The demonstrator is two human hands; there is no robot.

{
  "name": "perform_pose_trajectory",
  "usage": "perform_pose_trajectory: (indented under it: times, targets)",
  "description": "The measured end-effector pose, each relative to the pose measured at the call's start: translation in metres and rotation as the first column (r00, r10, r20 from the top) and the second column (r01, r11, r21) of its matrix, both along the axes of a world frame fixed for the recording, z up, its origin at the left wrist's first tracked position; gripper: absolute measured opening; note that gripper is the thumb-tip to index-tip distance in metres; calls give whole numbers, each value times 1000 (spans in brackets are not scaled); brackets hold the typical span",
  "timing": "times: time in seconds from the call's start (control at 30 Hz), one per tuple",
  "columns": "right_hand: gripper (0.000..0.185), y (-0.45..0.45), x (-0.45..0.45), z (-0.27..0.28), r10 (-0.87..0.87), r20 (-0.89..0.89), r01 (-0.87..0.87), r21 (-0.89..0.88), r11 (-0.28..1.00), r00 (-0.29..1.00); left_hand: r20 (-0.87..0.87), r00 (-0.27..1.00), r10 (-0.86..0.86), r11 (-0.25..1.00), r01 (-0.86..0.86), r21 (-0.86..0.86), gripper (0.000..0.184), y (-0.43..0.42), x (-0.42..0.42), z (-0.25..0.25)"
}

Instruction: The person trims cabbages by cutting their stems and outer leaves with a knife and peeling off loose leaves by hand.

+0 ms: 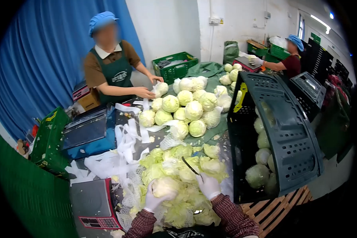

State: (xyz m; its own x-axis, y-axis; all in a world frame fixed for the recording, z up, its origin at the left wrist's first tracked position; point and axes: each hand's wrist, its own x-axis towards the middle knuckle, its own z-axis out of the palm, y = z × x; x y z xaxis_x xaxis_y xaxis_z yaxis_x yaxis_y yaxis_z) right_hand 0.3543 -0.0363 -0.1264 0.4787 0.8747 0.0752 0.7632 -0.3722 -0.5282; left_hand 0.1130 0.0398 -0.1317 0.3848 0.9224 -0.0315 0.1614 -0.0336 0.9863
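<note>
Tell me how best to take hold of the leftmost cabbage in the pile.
Probably cup the leftmost cabbage around its rounded sides, coming from the near left: other cabbages crowd its right, while only low-lying white strips show on the near left.

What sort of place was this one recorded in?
Probably a vegetable packing or trimming room: there are piled cabbages, loose leaves in front of the wearer, a scale with a keypad, and a large dark plastic crate holding more heads.
</note>
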Motion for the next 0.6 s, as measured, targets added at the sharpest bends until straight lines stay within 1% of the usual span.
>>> perform_pose_trajectory:
  times: [0.03,0.07,0.1,0.13,0.17,0.2,0.23,0.27,0.3,0.33,0.4,0.43,0.47,0.5,0.53,0.57,0.6]
  targets:
    - [29,-5,-5,-2,-9,-97,20,114,993,995,211,977,31,955,33,-294,83,5,-8,3]
    - [29,-7,-6,-6,-1,-191,45,227,973,981,213,976,53,960,8,-280,83,8,-14,0]
    - [30,-8,-6,-15,1,-269,55,202,978,963,444,884,145,907,60,-416,80,13,-20,-5]
    - [30,-11,-6,-25,30,-272,32,220,975,962,629,735,255,842,151,-518,76,17,-27,-6]
    - [30,-14,-5,-35,39,-372,33,185,982,927,548,807,223,870,89,-485,84,19,-28,2]
    - [29,-16,-4,-43,42,-465,31,147,989,884,548,804,230,880,70,-471,84,22,-27,13]
    - [29,-18,-3,-47,63,-465,14,162,987,883,698,681,220,818,261,-512,84,25,-24,24]
    - [30,-22,-2,-48,89,-534,0,164,986,841,818,528,229,737,455,-500,84,28,-21,31]
    - [30,-26,-1,-50,109,-599,-11,166,986,794,823,524,222,746,452,-489,84,35,-20,30]
    - [30,-29,0,-53,118,-594,-12,179,984,796,876,345,338,648,590,-482,84,44,-17,26]
    - [31,-36,5,-62,86,-648,6,139,990,757,876,170,451,536,734,-418,84,61,-8,23]
    - [31,-42,7,-75,76,-639,30,153,988,766,882,280,380,624,626,-468,84,74,-1,23]
    - [27,-49,10,-90,93,-661,-7,132,991,744,866,388,315,708,511,-487,83,88,10,25]
    - [25,-50,17,-96,108,-683,-43,111,993,723,792,582,182,771,416,-482,81,100,24,40]
    - [25,-51,20,-71,81,-758,-42,71,997,647,806,572,156,766,445,-464,81,118,40,49]
    - [30,-56,17,-43,57,-826,-56,31,998,560,755,645,121,782,406,-472,79,136,55,59]
    - [28,-59,16,-37,57,-803,-26,52,998,594,695,713,94,801,360,-478,78,151,69,66]
